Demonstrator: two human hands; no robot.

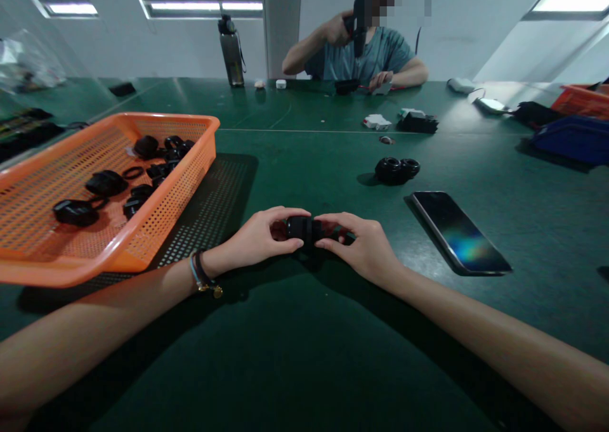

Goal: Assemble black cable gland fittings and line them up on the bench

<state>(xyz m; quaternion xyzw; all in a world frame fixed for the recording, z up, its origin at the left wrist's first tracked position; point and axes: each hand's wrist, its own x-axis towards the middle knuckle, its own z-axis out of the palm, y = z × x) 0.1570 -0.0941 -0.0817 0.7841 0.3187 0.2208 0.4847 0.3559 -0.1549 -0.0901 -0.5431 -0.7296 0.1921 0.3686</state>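
Both my hands meet at the middle of the green table [295, 330] around a small black cylindrical part [299, 227]. My left hand [266, 232] pinches its left end between thumb and fingers. On the right end, my right hand [356, 238] does the same. The part looks ribbed and stepped; its far side is hidden by my fingers. Beyond my right hand, two black ring-shaped parts [396, 170] stand side by side. An orange mesh basket [157, 229] to my left holds several similar black parts [105, 183].
A phone [459, 232] lies right of my right hand. Across the table, a person [366, 54] holds a dark power tool. A water bottle [231, 51] stands at the back. White and black pieces [417, 121] lie farther off; a blue bin [573, 139] sits at far right.
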